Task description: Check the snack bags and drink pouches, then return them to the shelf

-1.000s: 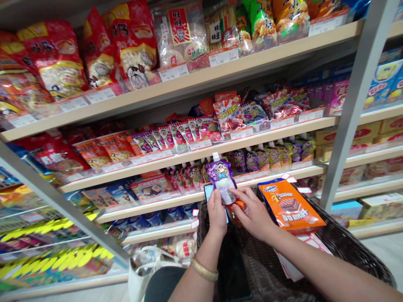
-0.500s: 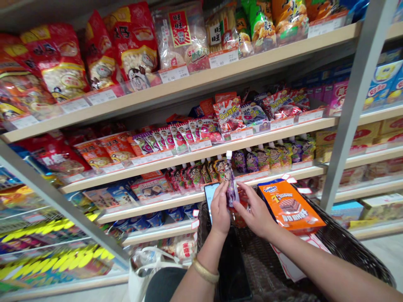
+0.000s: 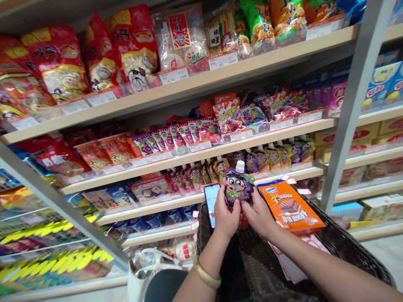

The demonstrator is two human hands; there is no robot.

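A purple jelly drink pouch (image 3: 236, 186) with a white screw cap and a cartoon face is held upright over the basket, its printed front turned towards me. My left hand (image 3: 226, 214) grips its left side, thumb on the lower front. On the other side my right hand (image 3: 256, 214) closes round the pouch's lower right edge. Just left of my left hand stands a lit phone (image 3: 211, 203) showing a timer. To the right, an orange Ovaltine bag (image 3: 289, 205) rests on the dark wicker basket (image 3: 352, 247).
Shelves ahead carry similar capped pouches (image 3: 272, 159), small candy packets (image 3: 176, 138) and large red snack bags (image 3: 130, 46). A grey shelf post (image 3: 354, 109) stands at the right. Below left is a white tote bag (image 3: 138, 285). White red-edged cards (image 3: 289, 258) lie in the basket.
The pouch has turned from edge-on to front-facing and come slightly lower and to the right. My right hand's fingers, spread before, now close on its side.
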